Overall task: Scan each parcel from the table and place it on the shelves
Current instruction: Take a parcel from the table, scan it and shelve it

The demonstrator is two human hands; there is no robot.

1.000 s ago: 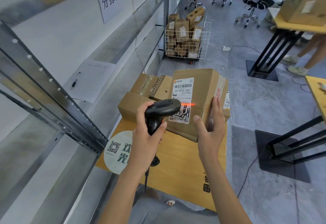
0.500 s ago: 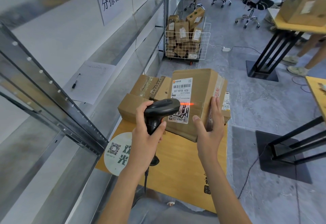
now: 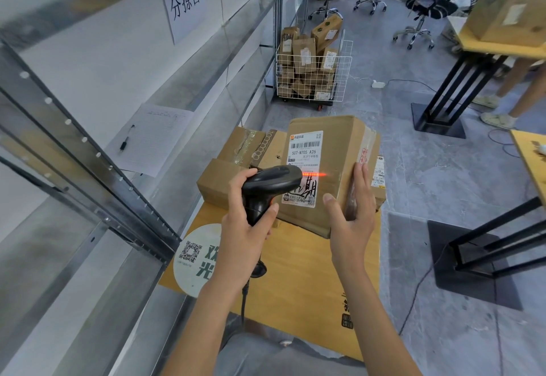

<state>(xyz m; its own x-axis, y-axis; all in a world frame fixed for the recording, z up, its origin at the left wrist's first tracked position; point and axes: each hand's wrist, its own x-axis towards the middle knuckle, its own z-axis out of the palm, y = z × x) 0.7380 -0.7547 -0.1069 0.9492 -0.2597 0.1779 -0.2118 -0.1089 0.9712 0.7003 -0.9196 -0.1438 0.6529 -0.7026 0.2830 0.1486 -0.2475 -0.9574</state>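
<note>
- Wooden table point(image 3: 298, 281) stands beside metal shelves point(image 3: 88, 168); grey tiled floor point(image 3: 428, 183); a wire cart point(image 3: 313, 77) of boxes stands further back.
- Parcel point(image 3: 336, 151): brown cardboard, taped along its right edge, white shipping label point(image 3: 304, 165) on top; it rests on the table, against smaller boxes point(image 3: 224, 180).
- Left hand point(image 3: 245, 227) grips the black scanner point(image 3: 269, 186); its red line falls on the label.
- Right hand point(image 3: 351, 216) holds the parcel's right side, fingers extended, thumb on top.
</note>
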